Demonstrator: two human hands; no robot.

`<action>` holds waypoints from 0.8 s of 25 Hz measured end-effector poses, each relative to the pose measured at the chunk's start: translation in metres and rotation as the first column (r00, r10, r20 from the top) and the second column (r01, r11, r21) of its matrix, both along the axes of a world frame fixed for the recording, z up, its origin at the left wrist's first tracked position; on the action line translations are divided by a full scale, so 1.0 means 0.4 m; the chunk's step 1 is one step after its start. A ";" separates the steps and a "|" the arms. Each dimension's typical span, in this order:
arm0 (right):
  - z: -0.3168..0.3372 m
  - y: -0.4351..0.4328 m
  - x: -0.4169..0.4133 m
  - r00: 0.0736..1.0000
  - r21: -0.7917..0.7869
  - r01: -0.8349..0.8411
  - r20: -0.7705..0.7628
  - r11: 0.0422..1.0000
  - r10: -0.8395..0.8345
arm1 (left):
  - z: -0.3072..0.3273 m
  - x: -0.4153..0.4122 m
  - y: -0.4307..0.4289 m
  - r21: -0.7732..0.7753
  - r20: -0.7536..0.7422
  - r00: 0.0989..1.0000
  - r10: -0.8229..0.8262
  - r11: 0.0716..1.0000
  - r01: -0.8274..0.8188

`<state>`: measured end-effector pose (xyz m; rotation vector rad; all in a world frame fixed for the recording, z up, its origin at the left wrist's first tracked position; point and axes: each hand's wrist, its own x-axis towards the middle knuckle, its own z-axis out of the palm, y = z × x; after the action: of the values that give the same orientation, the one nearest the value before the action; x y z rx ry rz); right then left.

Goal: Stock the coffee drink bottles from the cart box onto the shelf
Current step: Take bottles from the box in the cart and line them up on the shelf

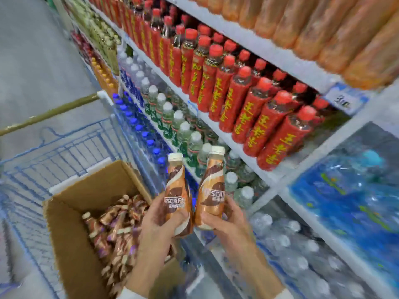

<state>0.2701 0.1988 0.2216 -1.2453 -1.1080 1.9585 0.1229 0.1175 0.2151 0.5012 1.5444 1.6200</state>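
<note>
My left hand point(158, 225) grips a brown and cream coffee bottle point(177, 186) by its lower half, cap up. My right hand point(228, 221) holds a second coffee bottle point(212, 182) the same way, just to the right, and the two bottles nearly touch at the base. Both hover above the right edge of the open cardboard box point(71, 214) in the blue wire cart point(54, 152). Several more coffee bottles point(116, 231) lie loose inside the box. The white shelf point(241, 145) stands to the right of both hands.
Red-labelled bottles point(244, 98) fill the shelf tier above my hands; orange bottles point(323, 26) sit on the top tier. White-capped clear bottles point(185, 130) and blue-capped bottles point(138, 126) stand on the tiers below. Wrapped water packs point(345, 190) lie at lower right. Grey floor lies at left.
</note>
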 end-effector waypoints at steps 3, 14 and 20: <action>0.094 -0.018 0.204 0.992 0.179 0.127 -0.009 0.976 -0.128 | 0.093 0.173 0.049 0.086 -0.070 0.983 -0.167 0.981 0.173; 0.304 -0.078 0.766 0.853 0.536 0.463 -0.053 0.706 -0.520 | 0.303 0.711 0.189 0.320 -0.234 0.805 -0.546 0.738 0.594; 0.356 -0.038 0.851 0.781 0.569 0.548 -0.087 0.613 -0.618 | 0.358 0.805 0.283 0.385 -0.260 0.745 -0.614 0.642 0.663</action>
<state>0.6106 0.1834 0.3641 -1.1828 -1.0474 0.9576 0.4448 0.2308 0.3582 1.2625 0.8538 1.3656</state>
